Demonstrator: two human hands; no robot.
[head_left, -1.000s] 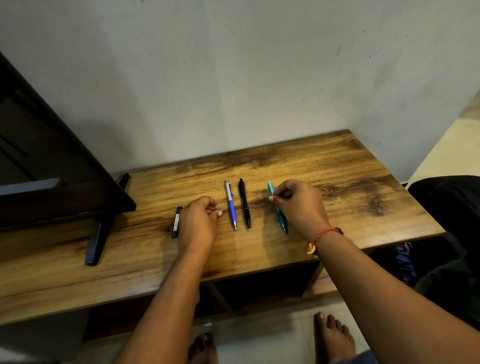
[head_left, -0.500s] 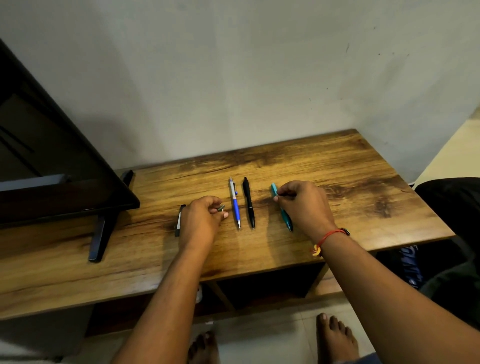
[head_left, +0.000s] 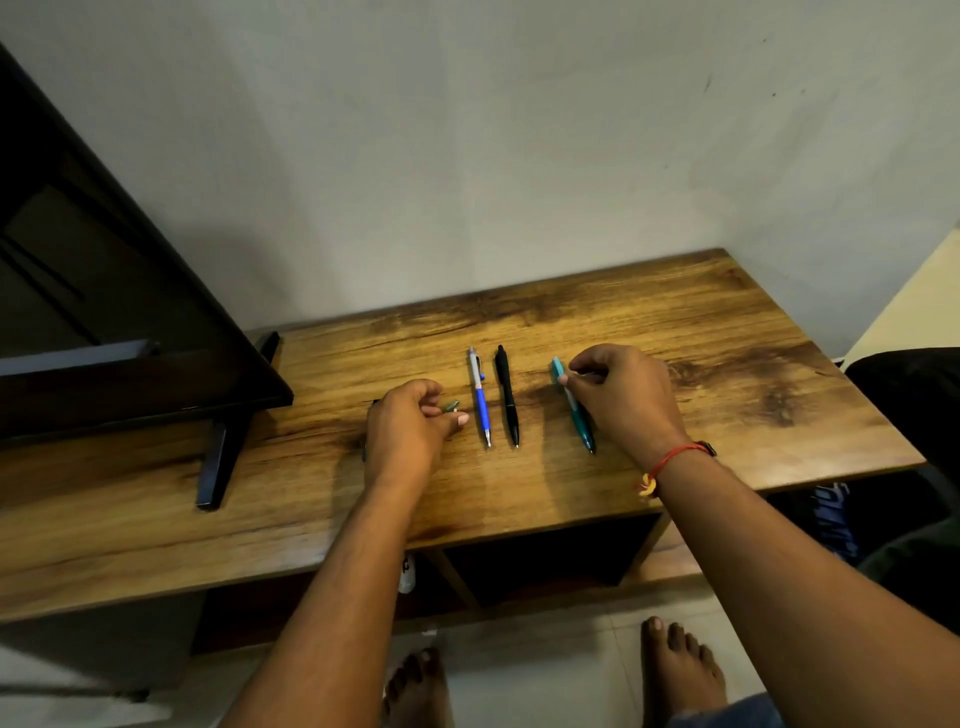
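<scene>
Right hand (head_left: 626, 395) pinching teal pen (head_left: 581, 428)

cam=head, one wide-angle view | mount=worn by a standing person at the near edge of the bench (head_left: 727, 322) | facing=forward and steeply down, toward the wall (head_left: 467, 156) | range=near, forearms (head_left: 332, 597) rise from the bottom edge to the pens (head_left: 506, 395) mid-frame | field=wall at top, bare feet (head_left: 680, 670) on the floor (head_left: 545, 675) at bottom, television (head_left: 104, 312) at left edge

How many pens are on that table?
3 plainly: a blue-and-silver pen beside the left hand, a black pen right of it, and a teal pen pinched by the right hand. The left hand grips a greenish tip and partly hides a dark object; either may be another pen.
</scene>
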